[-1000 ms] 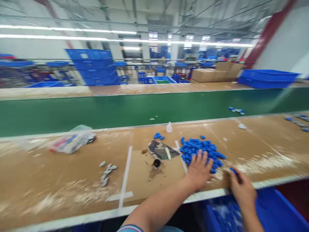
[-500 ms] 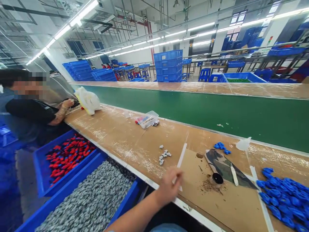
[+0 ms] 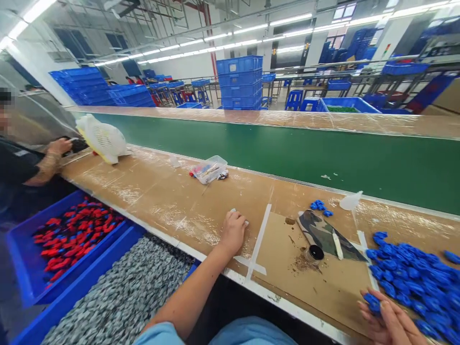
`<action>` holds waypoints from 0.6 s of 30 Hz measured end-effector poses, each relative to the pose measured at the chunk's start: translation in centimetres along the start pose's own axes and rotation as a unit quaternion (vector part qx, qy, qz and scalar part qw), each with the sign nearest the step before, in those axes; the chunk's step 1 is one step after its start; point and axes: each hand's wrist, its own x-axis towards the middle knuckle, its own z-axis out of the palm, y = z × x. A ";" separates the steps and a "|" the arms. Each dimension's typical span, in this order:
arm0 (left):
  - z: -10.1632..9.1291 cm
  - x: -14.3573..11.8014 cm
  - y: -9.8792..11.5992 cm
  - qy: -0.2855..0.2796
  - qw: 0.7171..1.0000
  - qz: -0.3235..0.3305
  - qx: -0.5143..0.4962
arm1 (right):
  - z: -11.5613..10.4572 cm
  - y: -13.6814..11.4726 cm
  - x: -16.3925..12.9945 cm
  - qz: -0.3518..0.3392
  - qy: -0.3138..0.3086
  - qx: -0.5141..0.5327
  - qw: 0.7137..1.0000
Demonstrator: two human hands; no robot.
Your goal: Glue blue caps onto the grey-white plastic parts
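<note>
My left hand (image 3: 234, 231) rests on the brown tabletop, its fingers curled down over the small grey pieces (image 3: 246, 223). Most of that little pile is hidden under the palm. Low at the right, my right hand (image 3: 390, 318) pinches a small blue moulded piece (image 3: 372, 303) between thumb and fingers. Beside it spreads a heap of similar blue pieces (image 3: 413, 278). Between the hands, on a taped cardboard sheet (image 3: 276, 268), stand a small round pot with dark contents (image 3: 315, 254) and a camouflage cloth (image 3: 321, 235) with a white tool (image 3: 338, 244) on it.
A blue crate of grey pieces (image 3: 118, 292) and one of red-and-black pieces (image 3: 75, 235) stand at the left. A clear box (image 3: 210, 170) and a white basket (image 3: 102, 139) lie along the table. Behind runs a green belt (image 3: 287, 148). A co-worker's hand (image 3: 59, 146) shows far left.
My left hand has moved left and forward from the cardboard's edge onto the grey pieces. My right hand has come into view holding a blue piece. The whole view has shifted somewhat.
</note>
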 end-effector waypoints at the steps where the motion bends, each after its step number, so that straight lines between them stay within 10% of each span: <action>1: -0.1 0.2 -0.1 0.000 1.000 0.009 -0.008 | 0.3 -0.3 -0.1 0.014 -0.003 0.006 1.000; 7: 0.0 -1.2 1.3 0.013 0.961 -0.017 -0.277 | 2.3 -2.0 -0.7 0.047 -0.081 -0.007 0.996; 13: 1.5 -5.1 7.8 -0.212 0.760 -0.168 -0.591 | 4.0 -2.9 -1.4 0.073 -0.103 0.000 0.992; 18: 3.2 -5.6 10.4 -0.224 0.709 -0.184 -0.643 | 4.3 -3.0 -1.1 0.007 -0.111 -0.091 0.990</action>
